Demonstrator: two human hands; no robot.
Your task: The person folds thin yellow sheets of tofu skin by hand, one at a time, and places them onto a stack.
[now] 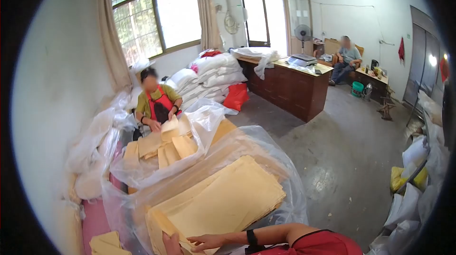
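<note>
A large stack of yellow sheets (228, 193) lies on clear plastic in front of me. My left hand (172, 244) is at the near left corner of the stack, its fingers closed on the edge of a yellow sheet; its lower part is cut off by the frame. Close to its right, my right hand (206, 242) rests low over the sheets' near edge with fingers stretched out and apart, and a black band is on that wrist. Smaller yellow pieces (105, 244) lie at the lower left on a pink surface.
Across from me a person in a red apron (161, 103) handles yellow pieces (178, 148) in a plastic-lined container. White sacks (213, 76), a red bag (236, 96) and a brown desk (289, 91) stand behind. Another person (349, 57) sits farther back. More bags (412, 153) line the right side.
</note>
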